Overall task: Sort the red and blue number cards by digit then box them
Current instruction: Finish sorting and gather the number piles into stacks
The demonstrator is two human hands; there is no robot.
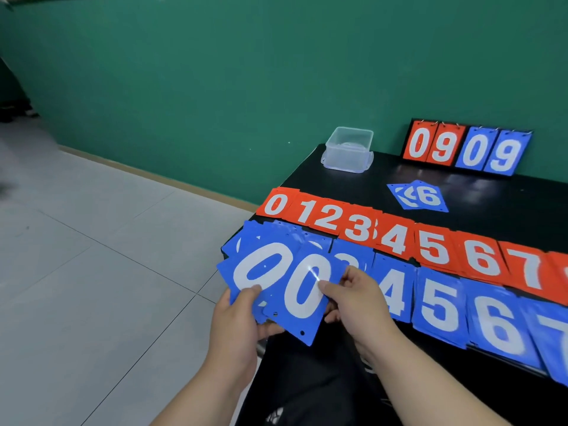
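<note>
Currently: fan of blue plastic zero cards (264, 265), gripped by left hand (236, 318) over the black table (384, 173) at its left corner; right hand (353, 299) pinches the front card (304, 296), probably to square the stack. Clear plastic box (349, 149) stands beyond the red card row (396, 238).

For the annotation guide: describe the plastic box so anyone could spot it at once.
Start at the black table against the green wall. At its far left corner, left of the upright scoreboard, stands the plastic box. It alone is see-through and bears no number.

Blue 7 card (550, 335) cropped rightward.
</note>
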